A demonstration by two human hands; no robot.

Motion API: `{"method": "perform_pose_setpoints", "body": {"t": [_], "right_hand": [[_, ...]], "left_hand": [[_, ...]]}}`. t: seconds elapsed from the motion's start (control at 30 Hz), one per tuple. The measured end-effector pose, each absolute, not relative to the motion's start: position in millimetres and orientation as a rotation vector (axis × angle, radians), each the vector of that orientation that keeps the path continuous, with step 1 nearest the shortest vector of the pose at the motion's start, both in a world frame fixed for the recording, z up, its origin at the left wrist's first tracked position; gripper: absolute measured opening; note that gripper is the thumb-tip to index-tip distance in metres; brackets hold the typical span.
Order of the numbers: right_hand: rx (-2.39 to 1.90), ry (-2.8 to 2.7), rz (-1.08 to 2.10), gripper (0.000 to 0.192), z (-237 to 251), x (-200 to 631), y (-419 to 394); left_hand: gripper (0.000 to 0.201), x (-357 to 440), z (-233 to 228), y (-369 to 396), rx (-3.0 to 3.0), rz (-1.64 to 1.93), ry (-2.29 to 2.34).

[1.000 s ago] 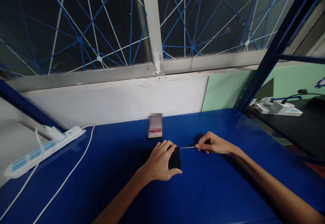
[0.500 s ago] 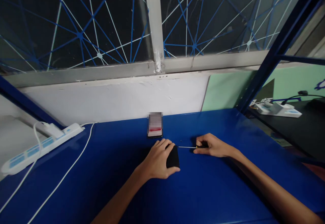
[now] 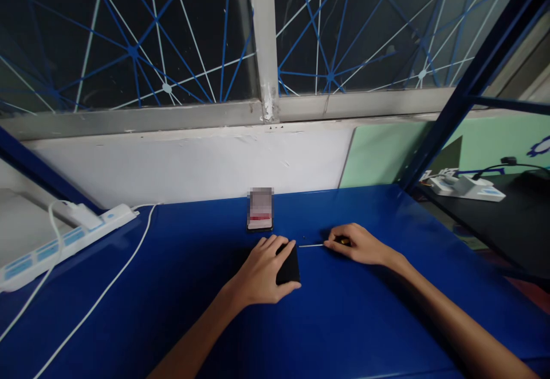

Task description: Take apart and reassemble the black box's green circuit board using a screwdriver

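- Black and small, a flat object point(image 3: 289, 266) lies on the blue worktop point(image 3: 344, 321), under the left hand point(image 3: 262, 270); that hand's grip closes over it, fingers across its top and thumb along its near edge.
- The right hand point(image 3: 358, 243) rests on the worktop just right of it, its grip pinched narrow on a thin screwdriver point(image 3: 320, 245) with a dark handle showing a touch of yellow.
- The screwdriver's slim metal shaft lies almost flat and points left, its tip at the upper right corner of the black object; whether it touches cannot be told.
- A phone point(image 3: 260, 210) stands just behind the left hand, near the white wall.
- A white power strip point(image 3: 60, 241) lies at the far left, its cable point(image 3: 107, 293) trailing over the worktop.
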State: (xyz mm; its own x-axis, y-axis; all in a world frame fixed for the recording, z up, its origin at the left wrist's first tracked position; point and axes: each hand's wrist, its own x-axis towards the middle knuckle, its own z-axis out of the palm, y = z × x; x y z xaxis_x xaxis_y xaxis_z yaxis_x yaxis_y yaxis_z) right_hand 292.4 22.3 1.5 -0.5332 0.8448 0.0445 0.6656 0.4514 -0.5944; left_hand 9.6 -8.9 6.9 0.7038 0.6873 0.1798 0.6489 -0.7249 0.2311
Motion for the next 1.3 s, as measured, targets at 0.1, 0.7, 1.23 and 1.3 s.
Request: {"method": "perform_pose_setpoints", "body": {"t": [0.1,0.7,1.23,1.3], "right_hand": [[-1.247,-2.368,0.721,0.037,-2,295,25],[-1.316,-2.350,0.842,0.034,5,296,22],[-1.287,-2.314,0.806,0.029,-6,293,24],[-1.284,-2.320,0.793,0.031,-1,293,23]], "left_hand": [[0.076,10,5,-9,2.764,0.387,1.082],[0.073,9,0,-7,2.802,0.449,1.071],[0.073,9,0,-7,2.802,0.447,1.076],[0.073,9,0,-7,2.801,0.452,1.076]]}}
